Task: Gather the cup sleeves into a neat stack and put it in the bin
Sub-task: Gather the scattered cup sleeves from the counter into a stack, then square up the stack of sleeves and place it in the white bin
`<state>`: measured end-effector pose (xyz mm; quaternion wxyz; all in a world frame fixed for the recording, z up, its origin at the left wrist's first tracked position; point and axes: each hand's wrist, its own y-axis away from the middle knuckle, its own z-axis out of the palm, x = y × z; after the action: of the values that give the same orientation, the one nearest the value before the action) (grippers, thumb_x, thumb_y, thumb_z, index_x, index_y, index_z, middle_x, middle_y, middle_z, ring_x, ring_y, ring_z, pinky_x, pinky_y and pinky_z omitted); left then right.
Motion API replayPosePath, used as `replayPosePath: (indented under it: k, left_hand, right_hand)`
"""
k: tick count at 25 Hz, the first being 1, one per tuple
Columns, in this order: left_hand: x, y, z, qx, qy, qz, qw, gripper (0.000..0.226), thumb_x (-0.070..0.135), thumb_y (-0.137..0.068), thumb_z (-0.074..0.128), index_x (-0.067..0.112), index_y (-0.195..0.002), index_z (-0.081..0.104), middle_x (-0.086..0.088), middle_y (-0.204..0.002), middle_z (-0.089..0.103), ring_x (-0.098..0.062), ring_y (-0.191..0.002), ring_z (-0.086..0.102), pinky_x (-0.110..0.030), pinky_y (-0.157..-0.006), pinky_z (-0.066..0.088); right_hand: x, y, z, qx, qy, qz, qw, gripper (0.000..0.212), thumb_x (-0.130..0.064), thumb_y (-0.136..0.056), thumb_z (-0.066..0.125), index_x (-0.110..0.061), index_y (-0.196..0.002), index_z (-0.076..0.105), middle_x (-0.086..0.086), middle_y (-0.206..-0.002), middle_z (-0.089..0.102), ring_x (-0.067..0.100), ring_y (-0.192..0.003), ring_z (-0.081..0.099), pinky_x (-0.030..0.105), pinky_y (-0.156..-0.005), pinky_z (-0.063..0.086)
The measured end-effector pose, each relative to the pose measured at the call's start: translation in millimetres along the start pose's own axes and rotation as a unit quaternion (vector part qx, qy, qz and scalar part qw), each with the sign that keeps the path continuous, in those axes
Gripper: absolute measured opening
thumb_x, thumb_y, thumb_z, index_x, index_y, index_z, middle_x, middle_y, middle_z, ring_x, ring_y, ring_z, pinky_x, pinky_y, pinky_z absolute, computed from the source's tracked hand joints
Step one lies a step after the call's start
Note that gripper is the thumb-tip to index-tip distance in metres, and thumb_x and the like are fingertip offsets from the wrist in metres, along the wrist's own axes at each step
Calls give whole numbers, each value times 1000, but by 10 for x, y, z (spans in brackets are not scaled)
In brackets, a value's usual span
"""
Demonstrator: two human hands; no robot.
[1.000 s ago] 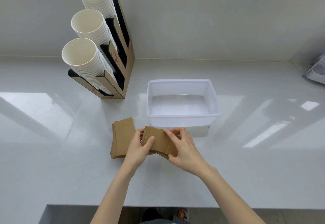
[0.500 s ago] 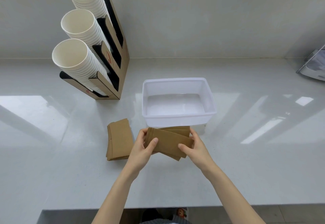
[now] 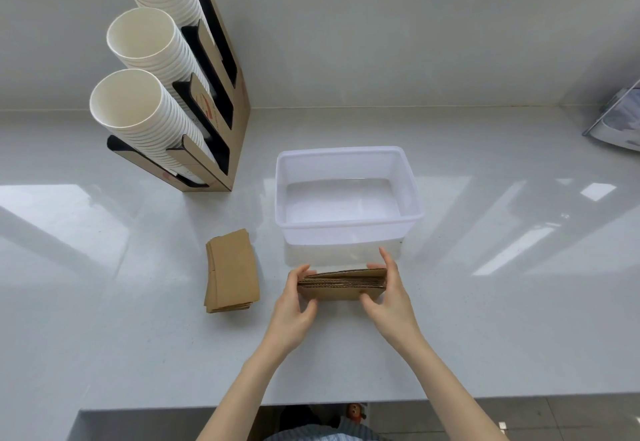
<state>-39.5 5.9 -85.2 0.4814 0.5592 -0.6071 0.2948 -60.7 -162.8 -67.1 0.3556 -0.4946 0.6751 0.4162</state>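
A bundle of brown cardboard cup sleeves stands on its long edge on the white counter, just in front of the bin. My left hand presses its left end and my right hand presses its right end. The sleeves' top edges line up closely. A second pile of brown sleeves lies flat on the counter to the left, untouched and slightly fanned. The translucent white plastic bin sits behind the held bundle with nothing inside.
A cardboard cup dispenser with three slanted columns of white paper cups stands at the back left. A grey-white object sits at the far right edge. The counter's front edge runs below my forearms.
The held sleeves were tilted flat and fanned between my hands; now they stand upright on edge, squared together, with one hand at each end.
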Motion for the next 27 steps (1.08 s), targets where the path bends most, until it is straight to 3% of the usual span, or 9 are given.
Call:
replayPosePath:
  k: [3,6,10,11,16,19,21,23,27]
  left_hand:
    - [18,-29,31,-4,-1,-14,1000,63,-5,-84,46,11,-138,18,5,-124,44,-14,-113,45,7,-82,30]
    - [37,-26,64,-18,2,-26,999,71,-4,-85,45,10,-142,5,3,-125,42,-14,-117,43,5,-88,30]
    - [-15,-33,70,-7,-34,-32,999,59,0,-85,46,12,-137,22,-11,-133,45,-27,-123,44,-36,-109,33]
    - [-8,-35,76,-11,-42,-34,998,57,0,-85,45,11,-136,23,-13,-133,44,-28,-124,43,-37,-109,32]
    - [74,-52,150,-19,-52,-52,997,60,2,-87,41,6,-139,12,-13,-130,39,-25,-124,37,-23,-99,27]
    - [81,-46,108,-6,-40,-52,998,41,3,-88,41,11,-127,32,-7,-114,53,-25,-108,51,-24,-88,37]
    - [108,-28,51,6,-28,-43,999,23,4,-87,45,18,-105,44,8,-93,58,-14,-90,57,-19,-74,41]
    - [166,-20,1,15,-24,-27,999,22,5,-87,49,26,-90,45,17,-86,56,2,-84,53,-7,-70,40]
    - [323,-35,-148,50,7,-16,999,17,11,-85,55,23,-96,48,15,-89,58,2,-84,53,1,-66,37]
  right_hand:
    - [24,8,-7,19,11,-31,999,73,4,-83,53,-25,-142,21,-4,-122,45,8,-110,45,-9,-81,30]
    - [50,48,2,3,39,-57,998,61,5,-83,52,-28,-132,35,-7,-120,44,5,-111,44,-10,-83,27]
    - [94,47,25,-2,82,-68,994,40,2,-84,50,-21,-117,49,-2,-107,50,8,-97,49,-6,-80,32]
    - [90,35,25,2,86,-69,994,37,0,-85,51,-18,-117,51,-2,-106,51,5,-93,49,-5,-79,32]
    - [57,30,26,-2,96,-74,993,33,-6,-89,49,-18,-119,50,-2,-105,51,-6,-85,48,-3,-73,33]
    - [60,37,13,-6,101,-71,992,30,-7,-90,48,-17,-118,51,-3,-102,50,-5,-79,46,-2,-71,34]
    - [49,29,3,-6,101,-68,993,28,-8,-90,49,-15,-117,52,-3,-104,51,-1,-84,48,-3,-72,33]
    - [28,17,-16,-3,96,-63,993,27,-9,-90,50,-14,-116,52,-2,-105,52,6,-91,49,-5,-73,32]
    - [-122,-28,-24,-11,61,-41,997,22,-13,-88,53,-16,-110,55,1,-105,59,10,-91,52,2,-71,39]
